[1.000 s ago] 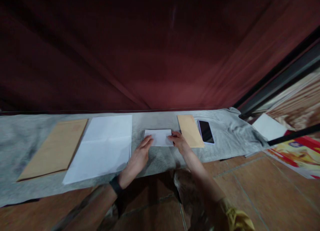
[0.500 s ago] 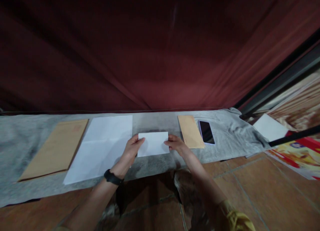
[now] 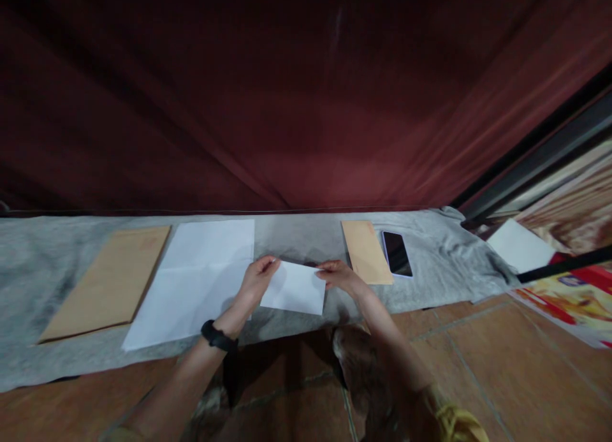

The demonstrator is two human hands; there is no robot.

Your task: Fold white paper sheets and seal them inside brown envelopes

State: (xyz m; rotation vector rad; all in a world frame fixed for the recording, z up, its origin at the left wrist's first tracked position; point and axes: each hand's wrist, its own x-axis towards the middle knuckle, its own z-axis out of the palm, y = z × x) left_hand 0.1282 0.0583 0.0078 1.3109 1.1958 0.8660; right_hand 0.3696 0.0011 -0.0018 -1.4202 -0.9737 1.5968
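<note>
Between my hands is a small white rectangle of folded paper [image 3: 295, 289], tilted slightly so its right side sits lower. My left hand [image 3: 261, 275] pinches its upper left corner, thumb on top. At the upper right corner my right hand [image 3: 337, 275] grips it the same way. Left of my left hand lie large white sheets of paper [image 3: 201, 270] with a crease across the middle, partly covered by my left wrist. A small brown envelope [image 3: 367, 254] rests just right of my right hand.
A large brown envelope [image 3: 108, 279] lies at far left on the grey cloth [image 3: 291, 228]. Beside the small envelope is a phone [image 3: 396, 254]. A dark red curtain [image 3: 296, 123] hangs behind. At right are a dark metal frame [image 3: 530, 155] and a colourful printed box [image 3: 574, 302].
The folded paper has turned slightly clockwise, and its lower edge has come nearer to me. Both hands have shifted their hold to its upper corners.
</note>
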